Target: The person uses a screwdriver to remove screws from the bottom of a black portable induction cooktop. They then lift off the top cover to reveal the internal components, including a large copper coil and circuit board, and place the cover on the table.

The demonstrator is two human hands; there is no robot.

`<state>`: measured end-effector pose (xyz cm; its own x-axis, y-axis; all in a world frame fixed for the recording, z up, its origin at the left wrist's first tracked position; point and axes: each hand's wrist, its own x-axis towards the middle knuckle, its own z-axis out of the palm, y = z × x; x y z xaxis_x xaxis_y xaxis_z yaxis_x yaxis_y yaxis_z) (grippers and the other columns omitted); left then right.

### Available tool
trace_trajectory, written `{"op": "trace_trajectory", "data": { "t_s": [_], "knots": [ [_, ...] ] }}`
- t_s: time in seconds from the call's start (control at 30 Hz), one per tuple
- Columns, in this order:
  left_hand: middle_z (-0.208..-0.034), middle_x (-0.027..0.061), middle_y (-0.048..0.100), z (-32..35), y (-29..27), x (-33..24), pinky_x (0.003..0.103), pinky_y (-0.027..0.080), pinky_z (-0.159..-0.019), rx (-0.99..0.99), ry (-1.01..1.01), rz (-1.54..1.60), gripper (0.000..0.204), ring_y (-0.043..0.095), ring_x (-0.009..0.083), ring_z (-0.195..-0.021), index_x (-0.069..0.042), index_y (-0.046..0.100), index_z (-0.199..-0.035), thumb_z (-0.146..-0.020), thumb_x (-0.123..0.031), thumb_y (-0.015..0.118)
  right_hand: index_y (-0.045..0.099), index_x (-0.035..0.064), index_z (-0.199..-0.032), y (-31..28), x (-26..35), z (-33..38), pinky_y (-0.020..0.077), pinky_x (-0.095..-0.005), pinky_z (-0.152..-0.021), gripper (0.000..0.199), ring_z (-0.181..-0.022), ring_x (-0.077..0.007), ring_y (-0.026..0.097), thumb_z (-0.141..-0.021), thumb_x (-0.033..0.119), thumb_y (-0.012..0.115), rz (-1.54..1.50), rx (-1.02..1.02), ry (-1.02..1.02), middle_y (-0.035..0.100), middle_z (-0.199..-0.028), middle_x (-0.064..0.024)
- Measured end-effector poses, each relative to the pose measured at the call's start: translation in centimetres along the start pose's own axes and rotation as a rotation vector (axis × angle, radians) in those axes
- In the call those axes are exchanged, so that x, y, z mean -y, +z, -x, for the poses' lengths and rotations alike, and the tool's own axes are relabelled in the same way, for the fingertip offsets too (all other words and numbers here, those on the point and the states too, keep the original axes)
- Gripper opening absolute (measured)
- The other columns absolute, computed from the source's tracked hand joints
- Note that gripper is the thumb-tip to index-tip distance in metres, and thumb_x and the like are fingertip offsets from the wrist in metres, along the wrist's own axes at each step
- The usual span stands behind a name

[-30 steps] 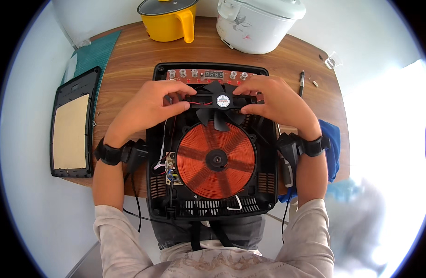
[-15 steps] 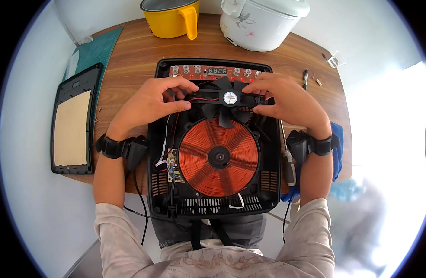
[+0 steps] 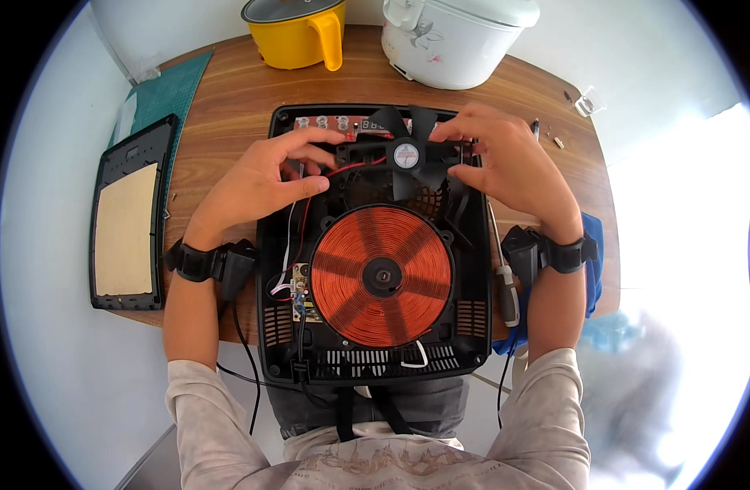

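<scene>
left hand (image 3: pixel 260 181): fingers pinched on small black plastic cooling fan (image 3: pixel 406 155) | right hand (image 3: pixel 509 163): clamped on its other side | fan: tilted above far end of opened black induction cooker base (image 3: pixel 473 269), behind orange copper coil (image 3: pixel 381 275) | red wire (image 3: pixel 342 170) trailing off it

Round label on fan hub

Small circular sticker (image 3: pixel 406 155), white with a red band, at the centre of the black fan; print too small to make out. No packages, signs or screens.
</scene>
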<state>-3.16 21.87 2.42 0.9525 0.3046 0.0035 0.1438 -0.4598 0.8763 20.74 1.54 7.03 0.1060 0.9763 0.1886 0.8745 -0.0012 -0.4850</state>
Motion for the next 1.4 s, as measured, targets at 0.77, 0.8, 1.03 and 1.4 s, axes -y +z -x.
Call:
{"op": "trace_trajectory", "data": {
  "t_s": [0.77, 0.8, 1.03, 1.4],
  "knots": [
    [-0.116, 0.004, 0.072, -0.1, 0.1, 1.0, 0.026, 0.049, -0.072, 0.027, 0.074, -0.11, 0.026, 0.064, 0.0122, -0.091, -0.007, 0.073, -0.112, -0.087, -0.008, 0.072, 0.069, 0.0024, -0.107, 2.4, -0.1, 0.3, 0.0519, -0.0427, -0.086, 0.036, -0.095, -0.0342, 0.066, -0.071, 0.006, 0.075, 0.214, 0.22, -0.078, 0.071, -0.099, -0.0144],
    [-0.116, 0.0039, 0.072, -0.1, 0.0, 1.0, 0.026, 0.05, -0.072, 0.047, 0.071, -0.136, 0.026, 0.064, 0.0124, -0.092, -0.007, 0.073, -0.113, -0.086, -0.008, 0.072, 0.069, 0.0021, -0.107, 2.7, -0.5, 0.3, 0.0516, -0.0426, -0.087, 0.036, -0.095, -0.0342, 0.066, -0.072, 0.005, 0.075, 0.207, 0.214, -0.093, 0.071, -0.099, -0.0142],
    [-0.098, 0.0028, 0.069, -0.1, 0.2, 1.4, 0.026, 0.05, -0.07, 0.003, 0.048, -0.139, 0.028, 0.059, 0.0129, -0.08, -0.01, 0.073, -0.114, -0.085, -0.012, 0.074, 0.069, 0.0019, -0.107, 2.9, -0.1, 0.2, 0.0511, -0.0429, -0.087, 0.035, -0.097, -0.0342, 0.065, -0.073, 0.006, 0.076, 0.237, 0.17, -0.07, 0.071, -0.098, -0.0137],
    [-0.107, 0.0028, 0.068, -0.1, -0.1, 1.0, 0.027, 0.055, -0.078, -0.014, 0.073, -0.066, 0.021, 0.062, 0.0126, -0.091, -0.004, 0.072, -0.108, -0.086, -0.002, 0.069, 0.068, 0.0026, -0.106, 2.8, -0.4, -0.1, 0.0519, -0.0443, -0.087, 0.034, -0.099, -0.0358, 0.064, -0.074, 0.007, 0.076, 0.156, 0.211, 0.014, 0.07, -0.1, -0.0149]
  ]
}}
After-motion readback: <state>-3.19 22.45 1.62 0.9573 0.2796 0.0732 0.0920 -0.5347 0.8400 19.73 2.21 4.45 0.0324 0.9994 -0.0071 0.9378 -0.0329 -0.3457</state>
